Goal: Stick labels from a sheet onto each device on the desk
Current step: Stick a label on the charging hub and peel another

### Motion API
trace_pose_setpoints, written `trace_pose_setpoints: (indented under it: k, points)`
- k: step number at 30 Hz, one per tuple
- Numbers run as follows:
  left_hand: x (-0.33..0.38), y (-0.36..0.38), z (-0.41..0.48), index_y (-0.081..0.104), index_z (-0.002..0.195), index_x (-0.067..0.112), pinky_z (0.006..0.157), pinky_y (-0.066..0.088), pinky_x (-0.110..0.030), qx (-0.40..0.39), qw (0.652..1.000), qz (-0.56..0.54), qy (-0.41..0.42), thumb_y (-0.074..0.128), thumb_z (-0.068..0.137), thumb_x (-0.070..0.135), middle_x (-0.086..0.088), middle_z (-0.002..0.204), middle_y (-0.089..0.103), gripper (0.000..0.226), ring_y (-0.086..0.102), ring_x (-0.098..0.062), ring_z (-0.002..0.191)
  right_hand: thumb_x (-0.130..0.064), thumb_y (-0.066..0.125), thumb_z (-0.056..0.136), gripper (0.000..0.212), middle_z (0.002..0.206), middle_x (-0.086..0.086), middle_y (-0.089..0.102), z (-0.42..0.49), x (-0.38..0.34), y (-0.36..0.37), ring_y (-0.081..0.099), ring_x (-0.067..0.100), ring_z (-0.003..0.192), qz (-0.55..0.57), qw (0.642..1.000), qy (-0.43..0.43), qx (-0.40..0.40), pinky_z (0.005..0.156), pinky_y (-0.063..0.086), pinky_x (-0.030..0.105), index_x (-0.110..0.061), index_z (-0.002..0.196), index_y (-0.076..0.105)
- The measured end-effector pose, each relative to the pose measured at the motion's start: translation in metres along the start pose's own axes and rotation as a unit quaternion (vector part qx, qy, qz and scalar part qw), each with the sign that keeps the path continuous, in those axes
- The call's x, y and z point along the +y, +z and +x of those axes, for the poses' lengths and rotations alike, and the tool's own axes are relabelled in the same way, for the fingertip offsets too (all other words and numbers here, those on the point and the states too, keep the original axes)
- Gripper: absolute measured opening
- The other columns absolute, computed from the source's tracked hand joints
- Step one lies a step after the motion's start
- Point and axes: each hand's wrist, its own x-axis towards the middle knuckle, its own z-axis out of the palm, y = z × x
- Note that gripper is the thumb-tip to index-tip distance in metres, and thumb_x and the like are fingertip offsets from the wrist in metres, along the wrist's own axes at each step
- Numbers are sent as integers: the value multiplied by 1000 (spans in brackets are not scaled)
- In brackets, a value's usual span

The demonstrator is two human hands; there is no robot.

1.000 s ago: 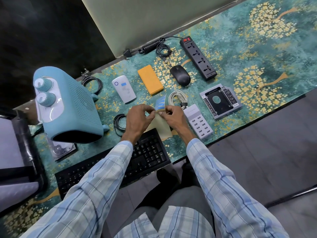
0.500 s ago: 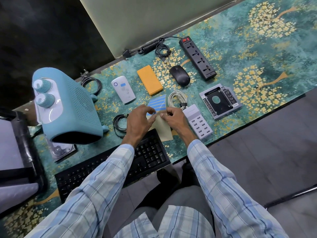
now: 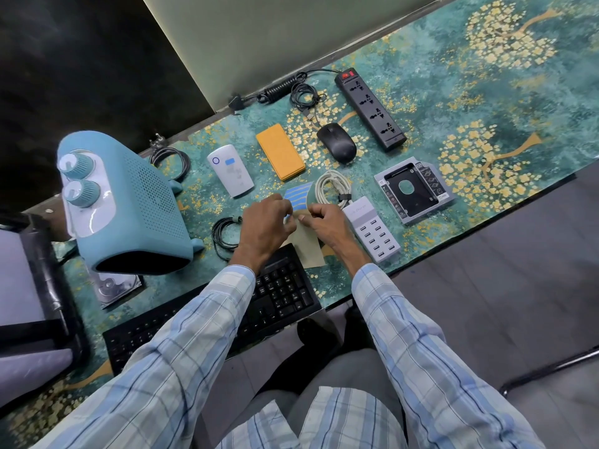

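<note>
Sheet (image 3: 299, 198): blue-striped end now fanned higher than a second ago. Fingers of left hand (image 3: 264, 225) and right hand (image 3: 327, 222) pinch it. Next label likely peeling; white gadget (image 3: 230, 171) already labelled.

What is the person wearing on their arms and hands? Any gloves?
No gloves: the left hand and right hand are bare. Long shirt sleeves cover both arms down to the wrists. The left sleeve and right sleeve are a pale blue and white check with darker blue lines, ending in plain cuffs.
</note>
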Motion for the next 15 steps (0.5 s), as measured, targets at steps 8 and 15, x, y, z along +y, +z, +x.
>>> trace_pose_setpoints:
  k: [8, 15]
  points:
    - [-4, 1, -3, 74, 79, 25, 64, 51, -31, 21, 991, -109, -72, 70, 78, 30, 9, 83, 71, 7, 65, -16, 74, -11, 70, 89, 46, 54, -11, 33, -1, 3, 2, 29, 5, 50, -14, 998, 15, 57, 51, 28, 22, -23, 58, 38]
    - [-10, -10, -19, 76, 84, 13, 61, 59, -30, 7, 818, -476, -323, 73, 86, 18, 0, 80, 75, 6, 71, -17, 58, -19, 75, 87, 57, 124, 8, 59, -11, -1, 4, 59, 27, 109, -252, 943, -88, 198, 86, 52, 39, -13, 137, 48]
